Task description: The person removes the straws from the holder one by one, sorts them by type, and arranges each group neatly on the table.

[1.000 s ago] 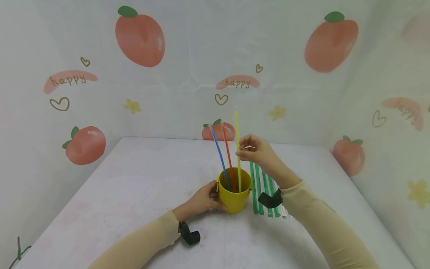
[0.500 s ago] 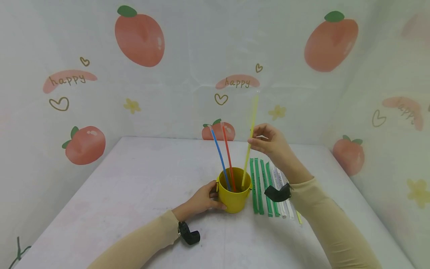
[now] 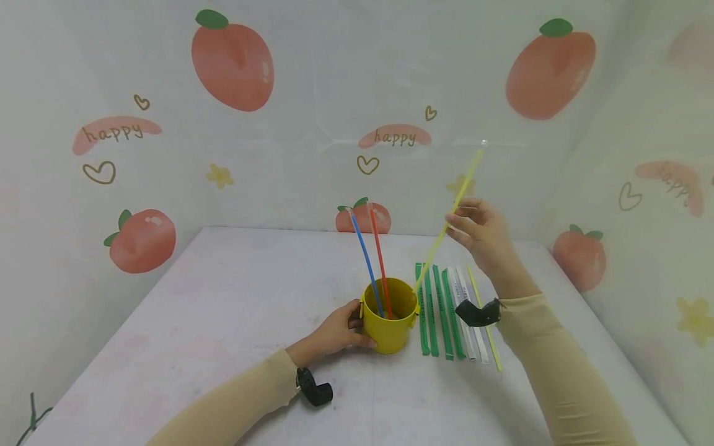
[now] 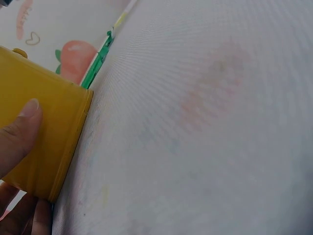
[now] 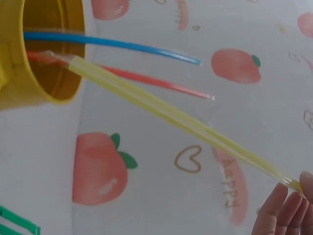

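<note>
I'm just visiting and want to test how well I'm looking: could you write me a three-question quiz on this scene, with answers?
1. What does the left hand hold? A: nothing; B: the yellow bucket; C: a green wrapper.
2. True or false: the right hand pinches a yellow straw.
3. Fill in: two unheld straws lean in the bucket, a red straw and a ____ one.

Key: 1. B. 2. True. 3. Blue.

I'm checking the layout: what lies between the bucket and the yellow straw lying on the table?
Green packets, nearest the bucket, then white packets, lie side by side between it and that yellow straw, as the head view shows.
</note>
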`<state>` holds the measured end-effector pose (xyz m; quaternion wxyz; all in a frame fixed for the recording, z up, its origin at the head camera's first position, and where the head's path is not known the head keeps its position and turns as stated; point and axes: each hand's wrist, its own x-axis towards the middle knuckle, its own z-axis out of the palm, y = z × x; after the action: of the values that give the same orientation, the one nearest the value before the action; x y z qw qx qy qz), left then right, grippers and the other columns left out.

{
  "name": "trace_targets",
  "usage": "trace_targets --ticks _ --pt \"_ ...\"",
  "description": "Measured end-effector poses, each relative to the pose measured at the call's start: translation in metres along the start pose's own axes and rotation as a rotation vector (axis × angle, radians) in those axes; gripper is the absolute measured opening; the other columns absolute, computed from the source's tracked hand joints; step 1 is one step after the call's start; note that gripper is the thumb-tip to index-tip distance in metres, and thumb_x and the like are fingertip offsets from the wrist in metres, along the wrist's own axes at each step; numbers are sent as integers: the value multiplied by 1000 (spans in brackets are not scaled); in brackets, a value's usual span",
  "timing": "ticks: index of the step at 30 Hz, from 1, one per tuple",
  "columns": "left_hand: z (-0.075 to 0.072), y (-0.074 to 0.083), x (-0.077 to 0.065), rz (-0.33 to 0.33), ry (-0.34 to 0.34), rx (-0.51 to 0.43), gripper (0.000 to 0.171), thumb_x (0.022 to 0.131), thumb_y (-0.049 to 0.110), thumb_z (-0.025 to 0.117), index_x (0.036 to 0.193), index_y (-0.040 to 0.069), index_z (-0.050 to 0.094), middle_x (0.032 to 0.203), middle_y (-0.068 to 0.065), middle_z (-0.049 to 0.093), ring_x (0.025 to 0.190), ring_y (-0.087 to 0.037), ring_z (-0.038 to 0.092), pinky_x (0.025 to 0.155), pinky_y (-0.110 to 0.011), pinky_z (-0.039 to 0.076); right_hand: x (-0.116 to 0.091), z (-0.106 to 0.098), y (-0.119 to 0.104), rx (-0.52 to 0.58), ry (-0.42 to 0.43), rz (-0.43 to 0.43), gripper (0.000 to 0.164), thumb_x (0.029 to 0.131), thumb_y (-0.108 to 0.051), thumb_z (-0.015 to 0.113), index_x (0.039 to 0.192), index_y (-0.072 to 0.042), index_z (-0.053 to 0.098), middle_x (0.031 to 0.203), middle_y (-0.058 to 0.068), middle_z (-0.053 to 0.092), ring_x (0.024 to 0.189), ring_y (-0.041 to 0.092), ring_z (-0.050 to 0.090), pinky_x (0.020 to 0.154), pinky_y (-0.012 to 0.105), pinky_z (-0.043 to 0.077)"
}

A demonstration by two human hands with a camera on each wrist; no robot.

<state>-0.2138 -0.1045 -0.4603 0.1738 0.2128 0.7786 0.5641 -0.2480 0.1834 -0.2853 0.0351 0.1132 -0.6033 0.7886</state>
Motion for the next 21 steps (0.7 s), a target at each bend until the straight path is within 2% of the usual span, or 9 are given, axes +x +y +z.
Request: trace_targets --ticks 7,10,16,21 --pt "0 0 -1 6 6 16 72 77 11 81 139 5 43 140 -13 51 128 -30 52 108 -38 45 3 -28 4 81 8 -9 21 91 8 58 99 -12 59 93 -2 55 89 9 59 83 21 58" --pt "0 0 -1 6 6 20 73 77 11 81 139 5 43 141 -13 51 128 -30 52 108 -38 46 4 -40 7 70 25 -5 23 91 9 57 98 -13 61 92 -1 58 86 7 61 81 20 58" --pt "0 -1 -1 -7 5 14 73 77 13 82 139 8 44 141 -9 51 128 -27 52 107 -36 46 2 -64 13 -69 49 54 23 91 3 61 106 -13 55 96 -3 56 84 4 61 79 16 57" --pt "0 -1 -1 0 2 16 72 77 13 82 138 6 44 141 -11 51 128 -28 53 107 -36 46 -1 -83 22 -171 32 91 24 91 1 63 109 -13 54 91 -6 61 83 4 63 77 15 57"
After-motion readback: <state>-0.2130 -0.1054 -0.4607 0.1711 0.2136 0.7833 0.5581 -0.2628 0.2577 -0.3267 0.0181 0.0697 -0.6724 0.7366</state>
